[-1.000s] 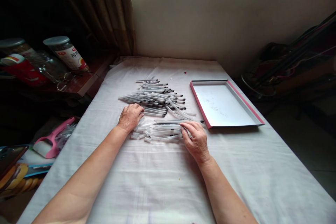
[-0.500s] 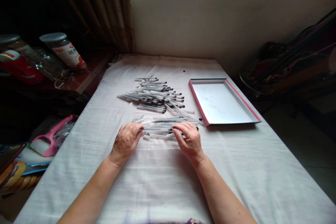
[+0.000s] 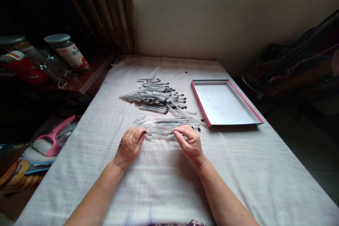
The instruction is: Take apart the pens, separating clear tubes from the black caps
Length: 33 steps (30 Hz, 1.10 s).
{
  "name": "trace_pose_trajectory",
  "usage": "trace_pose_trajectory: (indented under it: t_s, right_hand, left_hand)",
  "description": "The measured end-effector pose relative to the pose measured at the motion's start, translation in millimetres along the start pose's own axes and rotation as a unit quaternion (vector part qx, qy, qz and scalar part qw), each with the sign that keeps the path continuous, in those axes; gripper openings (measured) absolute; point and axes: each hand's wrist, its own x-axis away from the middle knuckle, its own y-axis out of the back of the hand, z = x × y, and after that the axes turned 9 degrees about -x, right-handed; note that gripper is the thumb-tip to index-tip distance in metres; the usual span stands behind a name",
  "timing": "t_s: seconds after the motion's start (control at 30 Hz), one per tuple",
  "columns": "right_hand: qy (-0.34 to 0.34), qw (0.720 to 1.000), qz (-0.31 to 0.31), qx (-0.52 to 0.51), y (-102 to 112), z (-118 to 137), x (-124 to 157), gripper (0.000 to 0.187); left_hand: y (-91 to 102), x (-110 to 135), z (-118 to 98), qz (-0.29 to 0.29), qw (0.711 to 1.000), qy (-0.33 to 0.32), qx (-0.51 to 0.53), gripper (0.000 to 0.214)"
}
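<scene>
Both of my hands pinch one slim clear pen, held level just above the tablecloth. My left hand is closed on its left end, and my right hand grips its right end, where the tip is hidden by the fingers. Right behind lie loose pen parts: dark thin refills and clear plastic pieces. A small black cap rests beside my right hand. Farther back, a pile of clear pens with black ends spreads across the cloth.
An open shallow box with pink sides sits to the right on the white tablecloth. A tiny red piece lies at the back. On the left, a side table holds a lidded jar; below is a pink-handled roller.
My hands have shifted very slightly, still holding the pen level between them. The view has moved a little; the pile and box lie as before.
</scene>
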Motion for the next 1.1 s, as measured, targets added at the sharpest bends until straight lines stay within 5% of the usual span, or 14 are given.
trace_pose_trajectory:
  t_s: [0.2, 0.33, 0.57, 0.9, 1.1]
  right_hand:
    - [-0.012, 1.000, -0.003, -0.026, 0.6, -0.2, 0.4, 0.015]
    - [-0.019, 0.999, -0.012, -0.041, 1.1, -1.6, 0.5, 0.014]
    - [-0.111, 0.991, -0.052, -0.050, 2.6, -5.7, 1.3, 0.015]
    - [-0.110, 0.991, -0.050, -0.052, 1.5, -5.7, 2.0, 0.014]
    - [-0.108, 0.992, -0.050, -0.048, 1.2, -6.7, 2.1, 0.015]
  left_hand:
    - [2.9, 0.5, -3.6, 0.034, 0.990, 0.066, 0.120, 0.020]
    - [4.3, 2.4, -3.8, 0.085, 0.942, 0.188, 0.263, 0.025]
    - [-1.5, -2.1, -1.6, 0.032, 0.877, 0.291, 0.381, 0.039]
    - [-3.8, -1.0, 0.3, 0.050, 0.855, 0.311, 0.412, 0.044]
    - [-4.6, -0.4, 0.2, 0.047, 0.867, 0.310, 0.388, 0.034]
